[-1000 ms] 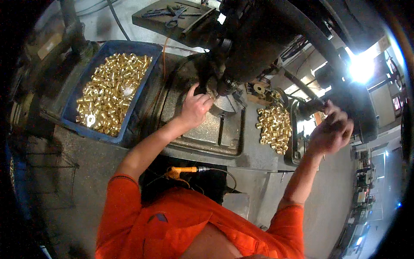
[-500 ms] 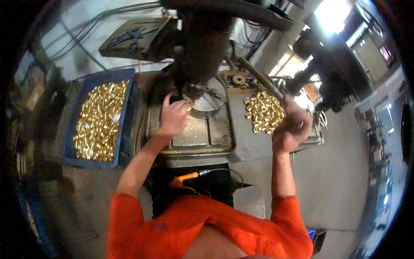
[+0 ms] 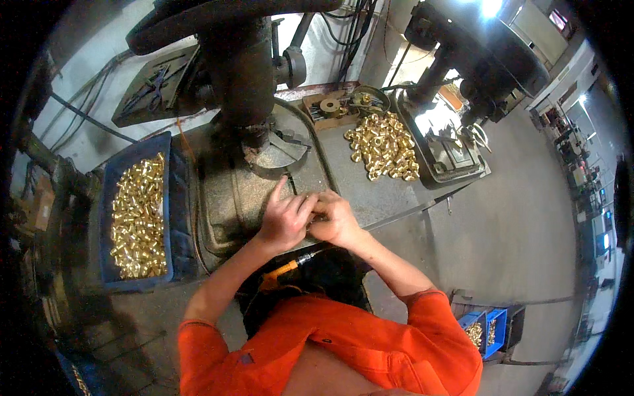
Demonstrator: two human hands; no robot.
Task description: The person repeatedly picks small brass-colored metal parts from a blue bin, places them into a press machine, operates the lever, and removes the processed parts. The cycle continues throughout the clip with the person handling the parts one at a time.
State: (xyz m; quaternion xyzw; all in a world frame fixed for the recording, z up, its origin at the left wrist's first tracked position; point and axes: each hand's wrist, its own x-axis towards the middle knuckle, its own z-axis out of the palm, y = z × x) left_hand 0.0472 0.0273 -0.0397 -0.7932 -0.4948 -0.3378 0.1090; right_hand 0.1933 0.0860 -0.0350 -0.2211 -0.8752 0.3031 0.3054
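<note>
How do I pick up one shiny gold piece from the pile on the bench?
Probably pinch a gold piece at the near edge of the pile by its outer sides, from above. It looks short and stubby, and others crowd behind it.

Behind the grey workbench (image 3: pixel 370 198), the pale wall (image 3: pixel 99 46) is crossed by dark cables (image 3: pixel 355 36), while the grey floor (image 3: pixel 505 218) is seen at the right and the upper right is lit by a glaring white light (image 3: pixel 491 6).

The shirt (image 3: pixel 403 340) is plain orange-red. Metal fittings (image 3: pixel 139 224) are brassy gold, their bin (image 3: pixel 174 218) dark blue, the bench (image 3: pixel 353 191) grey. The drill press (image 3: pixel 238 86) is near-black, the tool (image 3: pixel 284 269) yellow-orange.
</note>
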